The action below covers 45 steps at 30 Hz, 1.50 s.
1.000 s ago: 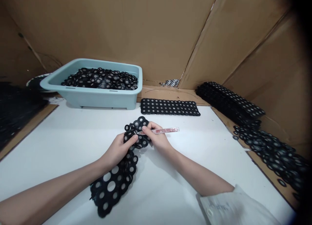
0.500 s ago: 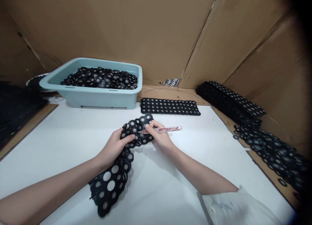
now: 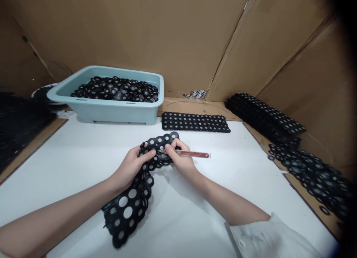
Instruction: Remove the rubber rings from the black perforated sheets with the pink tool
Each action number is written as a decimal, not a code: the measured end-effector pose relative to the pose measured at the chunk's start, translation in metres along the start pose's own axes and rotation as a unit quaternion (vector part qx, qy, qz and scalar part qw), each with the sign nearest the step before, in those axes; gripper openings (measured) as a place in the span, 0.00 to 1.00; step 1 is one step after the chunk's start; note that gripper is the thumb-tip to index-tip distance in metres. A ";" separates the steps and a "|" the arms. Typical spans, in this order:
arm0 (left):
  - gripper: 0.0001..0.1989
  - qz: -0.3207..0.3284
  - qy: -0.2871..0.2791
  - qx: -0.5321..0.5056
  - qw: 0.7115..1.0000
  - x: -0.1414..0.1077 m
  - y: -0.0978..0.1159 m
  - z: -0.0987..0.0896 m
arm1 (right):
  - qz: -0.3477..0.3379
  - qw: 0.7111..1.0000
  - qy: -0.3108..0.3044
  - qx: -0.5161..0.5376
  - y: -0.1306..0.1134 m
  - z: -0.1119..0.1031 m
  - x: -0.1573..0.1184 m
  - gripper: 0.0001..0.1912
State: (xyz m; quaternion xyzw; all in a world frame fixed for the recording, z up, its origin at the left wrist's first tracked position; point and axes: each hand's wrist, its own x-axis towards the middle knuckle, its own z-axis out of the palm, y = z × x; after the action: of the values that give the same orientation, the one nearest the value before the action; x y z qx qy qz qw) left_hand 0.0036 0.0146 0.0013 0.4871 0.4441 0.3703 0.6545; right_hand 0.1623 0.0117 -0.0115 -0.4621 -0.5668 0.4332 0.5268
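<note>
A floppy black sheet of joined round discs with pale centres [image 3: 128,212] hangs bent over the white table. My left hand [image 3: 131,165] is closed on its upper part, thumb on top at the middle. My right hand [image 3: 181,157] pinches a slim tool with a red-brown handle in clear wrap [image 3: 196,154]. The handle's end points right, and its tip reaches left onto the discs beside my left thumb. The tip is too small to make out. Fingers of my right hand also touch the sheet's upper right edge.
A light blue tub [image 3: 122,112] full of loose black discs stands at the back left. Behind my hands lies a flat black disc sheet [image 3: 195,123]. At right are stacked sheets [image 3: 264,116] and a heap of discs [image 3: 315,172]. Cardboard walls [image 3: 167,38] enclose the table.
The handle's end has dipped and swung slightly towards me. The upper part of the sheet has shifted a little to the right under my hands.
</note>
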 end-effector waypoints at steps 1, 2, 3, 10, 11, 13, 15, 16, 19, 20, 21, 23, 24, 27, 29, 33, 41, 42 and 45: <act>0.17 0.008 0.004 0.003 1.000 0.000 -0.001 0.000 | -0.002 1.000 -0.003 -0.007 -0.001 0.001 -0.001 0.17; 0.17 0.016 0.007 0.006 1.000 0.000 -0.001 0.000 | -0.004 1.000 -0.004 -0.016 -0.002 0.002 -0.002 0.16; 0.17 0.021 0.009 0.007 1.000 0.000 -0.002 0.000 | -0.006 1.000 -0.004 -0.026 -0.003 0.002 -0.002 0.16; 0.15 -0.009 -0.020 -0.008 1.000 0.000 0.000 -0.001 | -0.028 0.999 0.018 -0.030 0.004 0.001 0.000 0.17; 0.15 -0.019 -0.021 -0.009 1.000 0.000 0.001 -0.002 | -0.024 0.999 0.019 -0.023 0.005 0.001 0.000 0.18; 0.15 -0.033 -0.023 -0.010 0.999 0.002 0.002 -0.003 | -0.014 1.000 0.016 -0.012 0.007 0.000 0.001 0.18; 0.15 -0.037 -0.024 -0.007 0.999 0.003 0.002 -0.003 | -0.014 1.000 0.009 -0.016 0.007 0.000 0.000 0.18; 0.16 -0.036 -0.022 -0.003 0.999 0.003 0.002 -0.003 | -0.019 0.999 0.005 -0.030 0.007 0.000 -0.001 0.17; 0.16 -0.025 -0.012 0.018 0.999 0.000 0.001 0.000 | -0.058 0.992 0.004 -0.115 0.004 0.004 -0.006 0.15; 0.16 -0.020 -0.010 0.025 0.999 -0.002 0.001 0.002 | -0.075 0.987 0.004 -0.145 0.004 0.005 -0.008 0.14; 0.16 -0.016 -0.013 0.032 0.999 -0.004 0.001 0.004 | -0.090 0.982 0.003 -0.168 0.004 0.007 -0.008 0.14; 0.17 -0.013 -0.028 0.043 0.999 -0.008 0.002 0.008 | -0.108 0.976 -0.001 -0.190 0.005 0.008 -0.008 0.13; 0.17 -0.011 -0.035 0.049 0.998 -0.009 0.002 0.009 | -0.106 0.976 -0.001 -0.192 0.006 0.007 -0.006 0.13; 0.17 0.003 -0.048 0.064 0.997 -0.009 0.003 0.010 | -0.055 0.987 -0.001 -0.151 0.006 0.000 0.001 0.15; 0.16 0.018 -0.039 0.072 0.996 -0.007 0.003 0.008 | -0.006 0.997 -0.015 -0.081 0.004 -0.006 0.006 0.17; 0.15 0.051 0.010 0.132 0.990 -0.003 0.000 0.005 | 0.033 0.998 -0.035 0.031 0.001 -0.011 0.011 0.18; 0.09 0.066 0.039 0.156 0.985 -0.003 -0.004 0.005 | 0.025 0.999 -0.007 0.034 0.002 0.000 0.009 0.17; 0.09 0.068 0.046 0.149 0.985 -0.003 -0.004 0.005 | 0.019 0.999 -0.003 0.028 0.002 0.001 0.008 0.17; 0.07 0.094 0.057 0.152 0.982 -0.002 -0.003 0.004 | 0.001 1.000 -0.008 0.006 0.002 0.000 0.007 0.17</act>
State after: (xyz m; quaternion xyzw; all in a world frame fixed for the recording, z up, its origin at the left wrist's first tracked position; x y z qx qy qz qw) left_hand 0.0067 0.0106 -0.0009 0.5988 0.4835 0.3857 0.5088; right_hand 0.1624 0.0192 -0.0119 -0.4566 -0.5675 0.4408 0.5246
